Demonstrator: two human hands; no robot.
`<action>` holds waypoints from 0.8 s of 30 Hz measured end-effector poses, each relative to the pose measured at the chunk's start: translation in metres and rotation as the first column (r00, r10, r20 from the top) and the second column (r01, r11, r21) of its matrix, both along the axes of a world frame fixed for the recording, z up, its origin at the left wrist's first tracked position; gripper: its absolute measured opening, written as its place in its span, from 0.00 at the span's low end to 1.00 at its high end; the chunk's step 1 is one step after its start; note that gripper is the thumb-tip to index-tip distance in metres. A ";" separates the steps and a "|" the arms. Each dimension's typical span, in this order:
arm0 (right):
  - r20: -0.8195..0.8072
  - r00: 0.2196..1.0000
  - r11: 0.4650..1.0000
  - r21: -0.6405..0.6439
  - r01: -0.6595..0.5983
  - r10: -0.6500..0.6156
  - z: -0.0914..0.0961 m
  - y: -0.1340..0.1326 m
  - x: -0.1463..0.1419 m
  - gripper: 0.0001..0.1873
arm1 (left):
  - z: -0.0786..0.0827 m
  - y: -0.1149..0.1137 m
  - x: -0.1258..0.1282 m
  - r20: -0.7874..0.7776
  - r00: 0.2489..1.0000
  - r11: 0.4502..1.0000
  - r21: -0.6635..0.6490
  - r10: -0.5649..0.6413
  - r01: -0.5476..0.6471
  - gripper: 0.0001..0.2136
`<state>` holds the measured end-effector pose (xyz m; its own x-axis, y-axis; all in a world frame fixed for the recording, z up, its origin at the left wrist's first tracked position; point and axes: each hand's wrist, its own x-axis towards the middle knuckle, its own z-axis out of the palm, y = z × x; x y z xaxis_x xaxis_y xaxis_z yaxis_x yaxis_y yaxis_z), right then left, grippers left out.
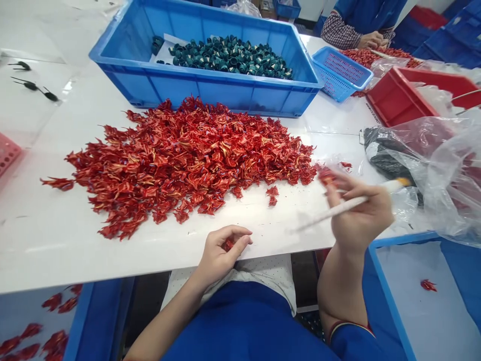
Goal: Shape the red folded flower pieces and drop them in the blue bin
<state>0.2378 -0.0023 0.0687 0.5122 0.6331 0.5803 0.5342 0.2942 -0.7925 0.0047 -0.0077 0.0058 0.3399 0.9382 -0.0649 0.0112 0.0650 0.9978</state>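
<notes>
My left hand [225, 249] rests at the table's front edge with its fingers curled around a small red flower-like piece [228, 244], mostly hidden in the palm. Over the right part of the table, my right hand [356, 210] is closed on a slim white pen-like stick [347, 204] with a yellowish end; motion smears its thin tip. Its fingertips are at another red piece [326, 175], too blurred to tell whether they grip it. In front of both hands spreads a large pile of red flower-like pieces [195, 155] with yellow streaks.
Behind the pile stands a blue crate [210, 82] of dark green ring-like parts [233, 55]. Clear plastic bags [443, 160] and a red bin [398, 95] lie to the right. Low blue bins [391, 296] flank my lap. A co-worker's hands [372, 40] work at the far right.
</notes>
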 end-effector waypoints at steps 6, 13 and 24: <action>0.134 0.928 0.937 -0.007 0.350 -0.346 -0.002 0.021 0.062 0.15 | 0.000 0.001 0.001 -0.018 1.000 1.000 0.012 0.012 -0.012 0.10; 0.108 0.992 0.952 -0.306 -0.023 0.059 -0.037 0.014 0.023 0.19 | -0.001 0.001 -0.001 -0.002 1.000 1.000 -0.028 0.015 -0.015 0.13; 0.180 0.904 0.857 -0.432 -0.281 0.387 -0.061 0.004 -0.023 0.17 | -0.002 0.000 -0.001 -0.024 0.999 0.999 -0.033 0.027 -0.028 0.12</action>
